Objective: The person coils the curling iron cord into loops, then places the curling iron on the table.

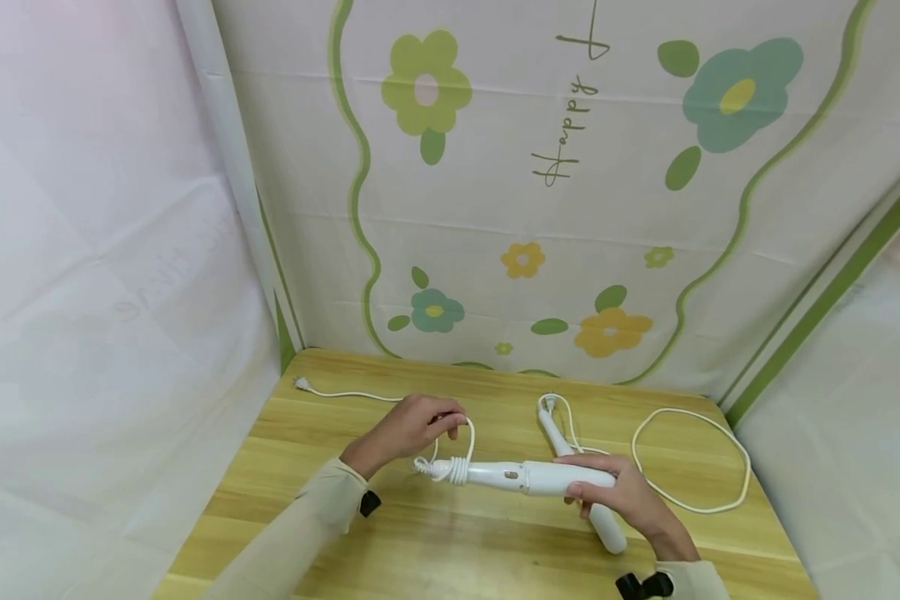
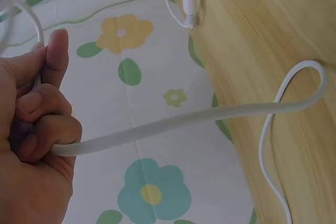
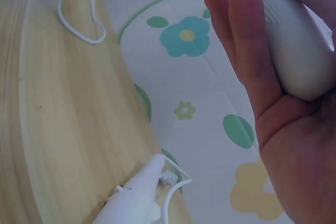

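Observation:
My right hand [image 1: 621,492] grips the wide end of a white corded appliance [image 1: 498,475], shaped like a hair styling iron, held roughly level above the table. Several turns of its white cord [image 1: 457,471] are wound round the narrow end. Beside that end, my left hand [image 1: 417,427] pinches the cord, with the lower fingers curled round it in the left wrist view. From there the cord [image 2: 173,121] runs out to the table. In the right wrist view, fingers and palm wrap the rounded end [image 3: 302,61] of the appliance.
A second white appliance [image 1: 607,531] lies on the wooden table [image 1: 450,550], partly hidden beneath my right hand. Its cord [image 1: 746,467] makes a wide loop at the right. A plug [image 1: 303,384] lies at the back left. Patterned cloth [image 1: 480,200] hangs behind the table.

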Motion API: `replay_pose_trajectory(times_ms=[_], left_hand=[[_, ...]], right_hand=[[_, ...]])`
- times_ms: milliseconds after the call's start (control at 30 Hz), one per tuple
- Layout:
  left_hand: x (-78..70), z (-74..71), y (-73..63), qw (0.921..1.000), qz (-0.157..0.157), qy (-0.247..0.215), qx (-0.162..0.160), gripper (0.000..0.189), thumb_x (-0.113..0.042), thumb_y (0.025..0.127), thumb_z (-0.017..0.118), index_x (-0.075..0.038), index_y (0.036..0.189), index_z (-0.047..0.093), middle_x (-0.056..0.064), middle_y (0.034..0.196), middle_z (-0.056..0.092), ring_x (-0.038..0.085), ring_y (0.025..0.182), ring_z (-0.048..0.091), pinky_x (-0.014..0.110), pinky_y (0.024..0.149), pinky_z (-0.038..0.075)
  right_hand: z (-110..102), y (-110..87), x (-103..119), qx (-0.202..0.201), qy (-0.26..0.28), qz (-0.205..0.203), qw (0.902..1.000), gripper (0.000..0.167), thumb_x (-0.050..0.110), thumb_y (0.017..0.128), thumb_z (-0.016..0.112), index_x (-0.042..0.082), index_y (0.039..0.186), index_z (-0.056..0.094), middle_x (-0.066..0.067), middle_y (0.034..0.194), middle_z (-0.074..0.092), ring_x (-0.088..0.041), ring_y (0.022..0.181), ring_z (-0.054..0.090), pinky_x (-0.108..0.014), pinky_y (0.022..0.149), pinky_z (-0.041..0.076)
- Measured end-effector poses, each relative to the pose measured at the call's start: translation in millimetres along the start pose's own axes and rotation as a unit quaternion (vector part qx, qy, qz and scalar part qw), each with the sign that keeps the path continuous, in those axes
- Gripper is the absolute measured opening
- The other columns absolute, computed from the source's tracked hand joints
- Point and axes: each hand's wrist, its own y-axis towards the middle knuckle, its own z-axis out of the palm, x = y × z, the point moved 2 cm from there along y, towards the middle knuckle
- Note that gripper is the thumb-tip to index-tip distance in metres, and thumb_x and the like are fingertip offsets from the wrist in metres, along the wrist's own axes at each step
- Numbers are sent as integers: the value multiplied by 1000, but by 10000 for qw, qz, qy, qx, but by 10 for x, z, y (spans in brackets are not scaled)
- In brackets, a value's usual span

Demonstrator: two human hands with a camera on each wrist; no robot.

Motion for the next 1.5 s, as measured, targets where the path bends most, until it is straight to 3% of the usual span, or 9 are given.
replay_pose_trajectory(times_ms=[267, 433, 567, 667, 767, 933, 1167, 1367, 1500], left_hand=[[13, 55, -10, 9986, -101, -476, 199, 22, -29, 114, 61, -20, 109, 80, -9, 82, 75, -3, 60, 46, 19, 61, 42], [12, 118, -23, 9980, -57, -538, 321, 22, -27, 113, 62, -18, 113, 82, -7, 90, 79, -3, 65, 53, 18, 63, 47], [-13, 186, -50, 9972, 40, -617, 413, 15, -12, 110, 67, -13, 110, 82, -3, 93, 82, -2, 69, 56, 19, 68, 50], [-32, 235, -67, 9942, -233, -960, 434, 14, -11, 109, 68, -12, 104, 81, -5, 85, 80, -2, 67, 52, 19, 67, 46], [-46, 286, -66, 9916, -507, -1106, 445, 22, -23, 113, 63, -18, 103, 82, -11, 77, 75, -1, 61, 50, 19, 62, 42], [-50, 361, -58, 9924, -552, -1014, 426, 31, -35, 116, 56, -22, 107, 82, -8, 74, 73, 0, 61, 57, 20, 64, 47], [-73, 397, -81, 9926, -774, -896, 280, 31, -34, 118, 53, -24, 106, 80, -13, 69, 67, 2, 51, 38, 21, 59, 36], [-110, 407, -84, 9940, -720, -800, 210, 38, -33, 117, 54, -18, 88, 72, -3, 67, 67, 1, 49, 35, 20, 57, 34], [-122, 419, -85, 9950, -642, -744, 188, 43, -31, 117, 54, -17, 78, 65, -5, 64, 62, 1, 49, 35, 20, 54, 34]], right_hand=[[-35, 5, 112, 39, 143, -317, 9994, 36, -16, 102, 60, -17, 138, 63, -6, 104, 83, -17, 82, 79, -38, 57, 64], [-96, -12, 106, -239, 175, -313, 9991, 40, -18, 100, 60, -4, 136, 73, -7, 106, 83, -17, 83, 80, -35, 59, 64], [-124, -12, 100, -494, 199, -224, 9983, 42, -16, 101, 61, 4, 134, 76, -4, 110, 83, -18, 86, 81, -35, 64, 65], [-137, -2, 99, -713, 118, -268, 9970, 39, -16, 102, 60, -2, 136, 74, -1, 115, 82, -19, 86, 80, -35, 65, 66], [-148, 13, 91, -1098, -4, -201, 9937, 35, -14, 103, 61, -9, 136, 71, 2, 120, 81, -18, 84, 80, -35, 66, 66], [-149, 42, 60, -1590, -158, 27, 9871, 33, -10, 103, 65, -17, 136, 66, 4, 117, 81, -17, 84, 81, -39, 69, 67], [-134, 89, -3, -1816, -129, 106, 9832, 38, -8, 102, 69, -22, 137, 61, 2, 112, 82, -17, 85, 81, -42, 74, 67], [-114, 111, -41, -1985, -392, 202, 9791, 39, -6, 102, 72, -20, 137, 63, 3, 107, 82, -17, 85, 82, -41, 75, 67], [-105, 126, -59, -2114, -524, 327, 9754, 40, -2, 102, 74, -19, 137, 64, 3, 105, 82, -17, 84, 82, -40, 75, 67]])
